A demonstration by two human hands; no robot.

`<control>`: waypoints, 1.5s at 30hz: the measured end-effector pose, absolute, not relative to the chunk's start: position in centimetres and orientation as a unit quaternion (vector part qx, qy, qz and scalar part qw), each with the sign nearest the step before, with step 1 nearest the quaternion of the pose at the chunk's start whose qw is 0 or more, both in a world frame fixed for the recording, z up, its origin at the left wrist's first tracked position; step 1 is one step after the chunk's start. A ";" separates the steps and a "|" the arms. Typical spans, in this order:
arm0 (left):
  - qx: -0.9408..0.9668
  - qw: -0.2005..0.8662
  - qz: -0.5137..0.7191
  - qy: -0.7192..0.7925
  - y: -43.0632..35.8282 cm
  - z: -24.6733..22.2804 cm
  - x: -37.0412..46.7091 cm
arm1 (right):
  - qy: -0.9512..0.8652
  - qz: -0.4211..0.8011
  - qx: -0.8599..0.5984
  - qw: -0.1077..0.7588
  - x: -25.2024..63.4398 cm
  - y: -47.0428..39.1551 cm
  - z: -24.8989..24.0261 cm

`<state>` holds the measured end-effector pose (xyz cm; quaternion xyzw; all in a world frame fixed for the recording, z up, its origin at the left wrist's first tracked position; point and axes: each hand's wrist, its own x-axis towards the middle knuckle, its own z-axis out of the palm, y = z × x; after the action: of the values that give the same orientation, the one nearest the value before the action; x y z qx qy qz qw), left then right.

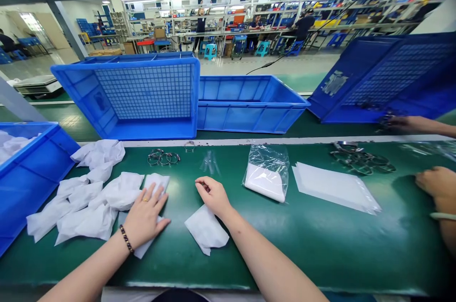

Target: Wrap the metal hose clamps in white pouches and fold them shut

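Left hand (147, 214) spread on flat bag (158, 181); right hand (214, 197) curled, grip unclear, lone bag (206, 229) beside, toward desk's (285, 250) near edge.

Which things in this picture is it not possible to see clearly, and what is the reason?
In the head view:
Right hand: curled, hiding whether it holds anything.
White wrap: partly covered by the left hand.
Left blue bin: cut off by the picture's left edge.
Co-worker's upper hand: blurred, so what it touches is unclear.

Black-and-gold beaded bracelet (126, 239), slim ring (145, 200), perhaps gold
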<state>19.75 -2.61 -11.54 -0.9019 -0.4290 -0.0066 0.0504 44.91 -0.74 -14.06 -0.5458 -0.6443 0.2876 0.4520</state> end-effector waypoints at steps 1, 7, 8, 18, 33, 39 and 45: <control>-0.893 0.065 -0.008 -0.445 -2.1 -11.4 18.8 | -0.646 0.288 -0.544 0.453 44.9 -0.8 -14.0; -0.851 0.118 0.009 -0.512 0.1 -11.0 15.9 | -0.653 0.286 -0.533 0.455 44.8 -0.9 -13.8; -0.844 0.124 0.011 -0.521 0.5 -11.0 15.7 | -0.653 0.286 -0.534 0.455 44.8 -0.9 -13.9; -0.785 0.139 -0.022 -0.603 3.3 -9.3 18.6 | -0.654 0.300 -0.570 0.398 45.4 -0.7 -13.6; -0.735 0.064 0.028 -0.675 11.0 -9.4 20.9 | -0.707 0.456 -0.529 0.109 47.2 -2.6 -10.6; -0.740 0.094 -0.039 -0.665 7.9 -7.2 21.2 | -0.713 0.496 -0.477 0.130 45.3 -3.7 -10.7; -0.833 -0.080 -0.210 -0.505 2.6 -6.2 25.2 | -0.698 0.483 -0.480 0.222 44.7 -2.9 -11.9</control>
<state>25.19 2.56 -6.17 -0.8334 -0.5050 -0.2098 -0.0801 44.70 -2.91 -11.86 -0.4799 -0.6981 0.4828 0.2219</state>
